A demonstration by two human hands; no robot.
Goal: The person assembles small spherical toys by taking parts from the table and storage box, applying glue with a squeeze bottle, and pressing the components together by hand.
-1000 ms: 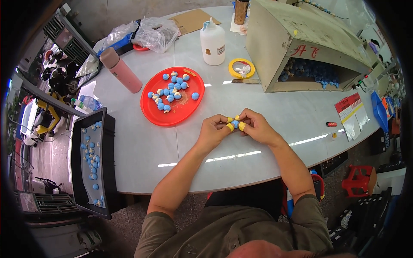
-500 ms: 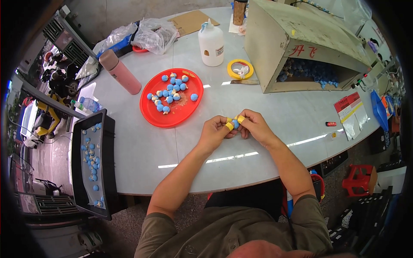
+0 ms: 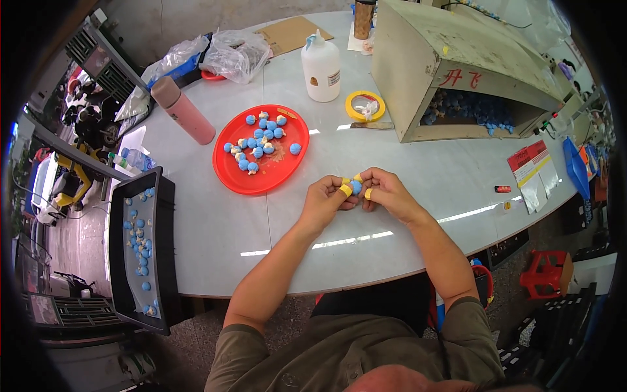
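Note:
Over the near middle of the table, a small blue ball (image 3: 356, 187) is pinched between my two hands. My left hand (image 3: 325, 199) grips it from the left with thumb and fingertips. From the other side my right hand (image 3: 388, 195) closes around it, its index fingertip at the ball's top and its thumb slightly back from it. Yellow tape wraps the thumbs and index fingers of both hands. Further left, a round red plate (image 3: 245, 181) holds several similar blue balls with cream-coloured bits on them.
A black tray (image 3: 168, 261) with more blue balls stands left. Behind the plate are a pink bottle (image 3: 189, 117) and a white squeeze bottle (image 3: 321, 68). A yellow tape roll (image 3: 350, 104) lies near a flat blade (image 3: 372, 125). A box (image 3: 408, 85) of blue pieces stands right.
My right thumb has drawn back from the ball and lowered, baring more of its blue surface. Both hands stay in nearly the same place.

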